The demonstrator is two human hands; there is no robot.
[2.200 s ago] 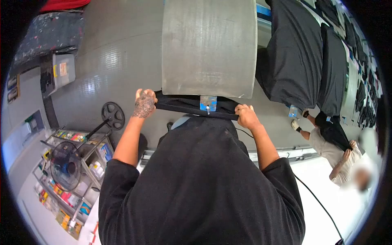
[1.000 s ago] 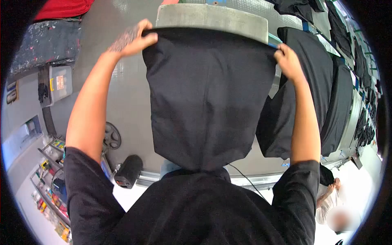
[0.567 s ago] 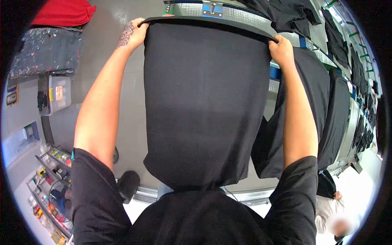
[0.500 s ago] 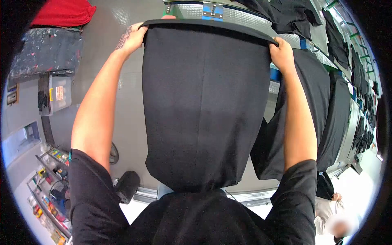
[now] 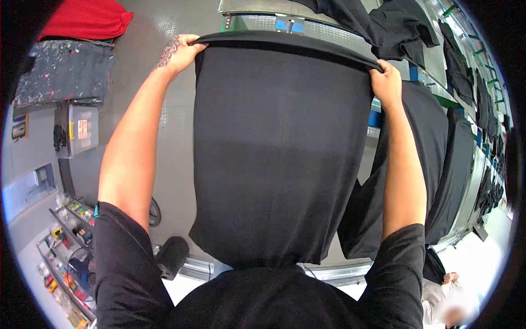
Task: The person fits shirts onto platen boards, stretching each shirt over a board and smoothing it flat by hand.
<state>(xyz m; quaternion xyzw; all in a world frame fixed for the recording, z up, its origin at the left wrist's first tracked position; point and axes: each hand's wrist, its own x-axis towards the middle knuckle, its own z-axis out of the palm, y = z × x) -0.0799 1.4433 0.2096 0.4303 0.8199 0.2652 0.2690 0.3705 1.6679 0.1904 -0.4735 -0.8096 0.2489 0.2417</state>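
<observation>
A black garment (image 5: 279, 148) is stretched wide in front of me, its near end reaching down to my chest. The far edge is folded over into a band (image 5: 285, 41). My left hand (image 5: 185, 54) grips the left end of that band, thumb and fingers closed on the cloth. At the right end my right hand (image 5: 387, 85) pinches the same band, a little nearer to me. Whatever lies beneath the cloth is hidden.
More black garments (image 5: 419, 148) hang over supports on my right, with others (image 5: 402, 27) farther back. A metal frame with a blue bracket (image 5: 289, 24) stands beyond the band. At left are red cloth (image 5: 82, 19), a plastic bin (image 5: 83, 129) and a cluttered cart (image 5: 66, 241). A co-worker (image 5: 446, 301) is at lower right.
The lengthwise crease down the middle of the garment has faded, and the cloth looks smoother and slightly wider. Both hands keep their grip. The view has shifted a little.
</observation>
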